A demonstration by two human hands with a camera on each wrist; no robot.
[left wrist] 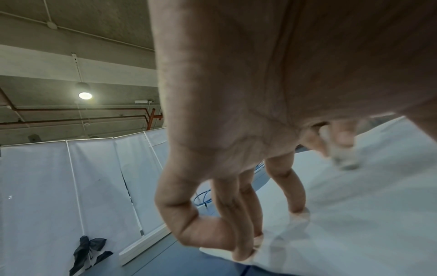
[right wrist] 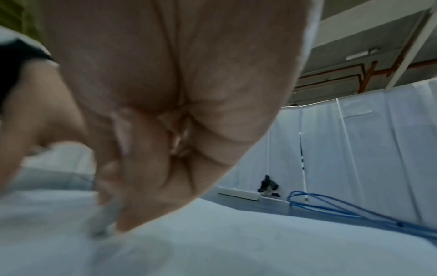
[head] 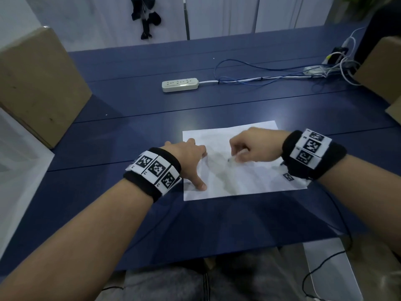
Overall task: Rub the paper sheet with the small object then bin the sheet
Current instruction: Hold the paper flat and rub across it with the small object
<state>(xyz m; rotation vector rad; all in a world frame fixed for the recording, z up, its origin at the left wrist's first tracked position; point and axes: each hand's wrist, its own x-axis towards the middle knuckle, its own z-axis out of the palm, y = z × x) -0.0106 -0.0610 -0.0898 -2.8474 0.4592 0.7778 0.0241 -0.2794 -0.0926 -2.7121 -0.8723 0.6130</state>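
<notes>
A white paper sheet [head: 249, 181] with grey smudges lies flat on the blue table [head: 130, 137] in front of me. My left hand [head: 193, 161] presses its left edge with spread fingertips [left wrist: 298, 211] and the thumb, holding nothing. My right hand [head: 249, 148] is over the middle of the sheet. It pinches a small pale object [head: 233, 159] whose tip touches the paper. In the right wrist view the small object [right wrist: 104, 218] is blurred against the sheet [right wrist: 212, 242]. The left wrist view shows the same object [left wrist: 340, 155] beyond my palm.
A white power strip [head: 180, 84] and blue cables [head: 249, 70] lie behind the sheet. Cardboard boxes stand at the far left [head: 39, 83] and far right [head: 382, 68]. A pale translucent thing [head: 17, 159] sits past the table's left edge. A thin black cable [head: 338, 213] crosses the near right corner.
</notes>
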